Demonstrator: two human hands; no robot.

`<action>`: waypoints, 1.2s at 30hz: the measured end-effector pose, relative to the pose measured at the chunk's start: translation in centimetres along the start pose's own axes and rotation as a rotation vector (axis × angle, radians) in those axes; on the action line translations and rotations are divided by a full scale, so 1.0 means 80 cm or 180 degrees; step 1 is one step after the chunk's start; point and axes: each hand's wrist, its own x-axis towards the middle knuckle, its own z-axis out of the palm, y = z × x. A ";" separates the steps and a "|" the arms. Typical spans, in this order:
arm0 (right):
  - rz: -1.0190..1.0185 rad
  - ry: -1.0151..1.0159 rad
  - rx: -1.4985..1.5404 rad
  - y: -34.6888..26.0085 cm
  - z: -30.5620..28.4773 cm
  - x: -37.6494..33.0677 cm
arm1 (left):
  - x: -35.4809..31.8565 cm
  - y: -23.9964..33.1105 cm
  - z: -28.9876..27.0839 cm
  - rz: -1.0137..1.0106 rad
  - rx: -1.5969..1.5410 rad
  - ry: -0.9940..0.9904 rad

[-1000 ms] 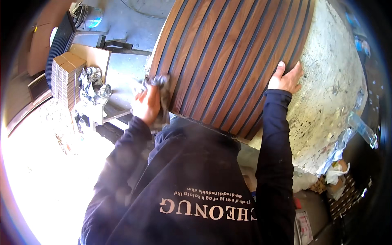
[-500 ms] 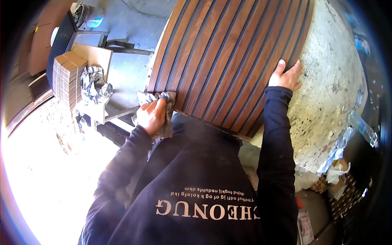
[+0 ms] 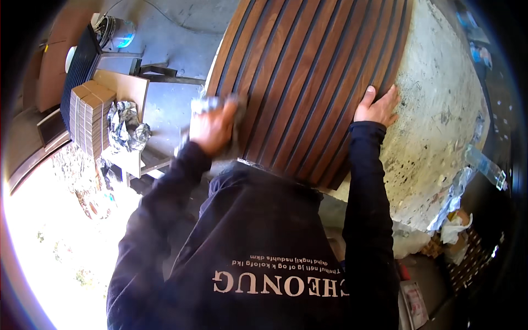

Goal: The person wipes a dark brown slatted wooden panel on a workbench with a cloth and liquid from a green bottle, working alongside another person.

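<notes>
A: Your left hand (image 3: 213, 129) lies at the left edge of the slatted wood panel (image 3: 291, 93). What does it hold?

B: A crumpled grey cloth (image 3: 204, 104), with your fingers curled about it. Bunched so, it probably serves you as a thicker pad against the wood. The hand is blurred; you cannot tell how fully cloth and slats touch.

A: And your right hand (image 3: 378, 108)?

B: Open and palm down, thumb apart from the fingers, gripping nothing. It rests at the panel's right edge, opposite the cloth; the placing suggests that you are steadying the panel and bracing your upper body.

A: Where does the panel lie?

B: Before you, its slats running away from your body, upon the pale, speckled worktop (image 3: 440, 115). Its near end is close to your waist, presumably so that both long edges fall within your reach.

A: The stacked cardboard (image 3: 91, 124)?

B: Well apart, to your left, apparently kept out of your elbow's way.
</notes>
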 end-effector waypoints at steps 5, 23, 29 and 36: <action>-0.0103 -0.0070 0.0207 -0.008 0.002 0.000 | 0.115 -0.002 -0.023 -0.0082 0.0566 0.0353; -0.0038 0.0037 0.0259 -0.002 -0.003 0.007 | 0.180 -0.026 -0.001 0.0733 0.1235 0.0948; -0.0017 0.0062 0.0164 0.003 -0.007 -0.001 | 0.042 -0.003 -0.010 0.0631 -0.0407 0.0317; -0.0140 0.0046 0.0203 -0.013 0.001 -0.001 | 0.364 -0.026 -0.026 0.0088 0.0671 0.1251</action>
